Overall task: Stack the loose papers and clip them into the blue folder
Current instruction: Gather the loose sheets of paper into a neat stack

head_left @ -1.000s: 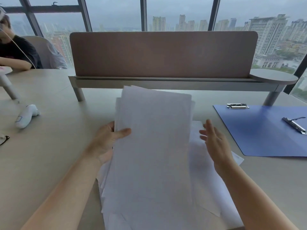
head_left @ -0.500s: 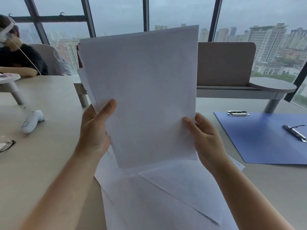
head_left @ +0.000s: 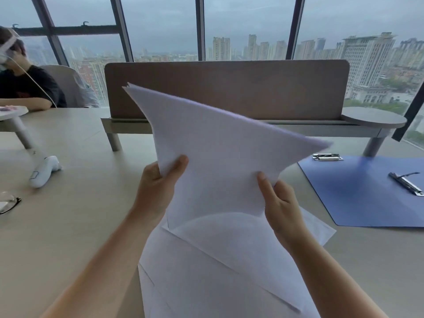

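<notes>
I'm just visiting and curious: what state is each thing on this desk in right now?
Held papers: lifted, tilted, gripped by both hands.
Left hand: gripping papers.
Right hand: gripping papers.
Loose papers: lying scattered on table.
Blue folder: open, flat.
Folder clip: holding no paper.

Open tabletop [head_left: 68,226] left of loose papers [head_left: 218,271]; rightward, blue folder [head_left: 367,198] with raised clips [head_left: 405,183]; divider [head_left: 229,88] behind.

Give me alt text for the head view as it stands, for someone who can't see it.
Both hands, left hand and right hand, grip a tilted sheaf of white papers above more loose sheets on a beige table. An open blue folder with a metal clip lies to the right.
</notes>
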Available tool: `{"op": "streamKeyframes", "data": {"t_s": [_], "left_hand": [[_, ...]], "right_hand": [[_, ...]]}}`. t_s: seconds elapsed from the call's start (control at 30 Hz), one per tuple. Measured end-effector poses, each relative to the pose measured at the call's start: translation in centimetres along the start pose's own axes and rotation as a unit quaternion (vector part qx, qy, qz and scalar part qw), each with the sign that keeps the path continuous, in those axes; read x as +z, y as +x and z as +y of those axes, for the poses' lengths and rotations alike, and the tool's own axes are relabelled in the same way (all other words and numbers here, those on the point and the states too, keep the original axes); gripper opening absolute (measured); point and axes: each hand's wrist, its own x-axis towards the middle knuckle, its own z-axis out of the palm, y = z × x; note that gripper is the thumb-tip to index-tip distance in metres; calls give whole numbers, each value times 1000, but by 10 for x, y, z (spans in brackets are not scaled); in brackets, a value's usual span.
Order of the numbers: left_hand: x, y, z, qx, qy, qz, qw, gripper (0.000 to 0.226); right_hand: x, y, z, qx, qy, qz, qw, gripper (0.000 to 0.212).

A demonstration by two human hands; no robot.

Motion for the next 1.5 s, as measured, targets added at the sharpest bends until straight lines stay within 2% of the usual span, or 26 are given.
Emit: {"op": "streamKeyframes", "data": {"t_s": [0.07,0.17,0.27,0.33,0.37,0.43,0.5,0.53,0.6,0.7,0.8,0.97,1.03,1.2,1.27,1.37,1.5], "left_hand": [[-1,-2,-7,-47,-30,-16,998,8],[-6,-8,-30,-146,-48,-34,988,15],[-10,-3,-41,-167,-31,17,985,16],[-16,5,-44,-169,-35,65,983,20],[-21,10,-46,-176,-47,89,979,22],[-32,16,-52,-211,-78,110,968,29],[-41,16,-58,-263,-111,93,954,21],[-43,16,-59,-286,-135,81,945,13],[-47,16,-60,-319,-181,71,928,15],[-49,19,-62,-331,-219,45,917,11],[-47,20,-63,-330,-232,37,914,12],[-46,17,-64,-331,-215,40,918,10],[-43,16,-61,-332,-199,43,921,15],[-41,13,-58,-293,-143,55,944,14],[-40,12,-59,-280,-101,58,953,29],[-32,9,-56,-263,-78,57,960,21],[-28,5,-55,-232,-43,65,970,22]], "right_hand": [[1,1,1,7,2,-3,1000,27],[1,-2,5,30,-32,-18,999,25],[-6,3,16,67,-110,-2,992,33],[-14,8,23,99,-203,3,974,42],[-19,9,25,113,-280,-7,953,42],[-27,10,29,138,-467,-41,873,47],[-32,9,31,151,-577,-75,799,82],[-33,10,31,157,-598,-85,782,98],[-32,13,29,163,-617,-93,764,115],[-32,19,26,165,-655,-94,731,119],[-33,23,25,164,-674,-90,715,115],[-39,25,26,182,-659,-90,724,102],[-41,26,25,193,-631,-99,745,88],[-44,28,24,174,-484,-103,851,31],[-43,28,23,181,-388,-76,901,15],[-41,26,23,205,-254,-18,945,12],[-35,19,28,254,-140,26,957,13]]}}
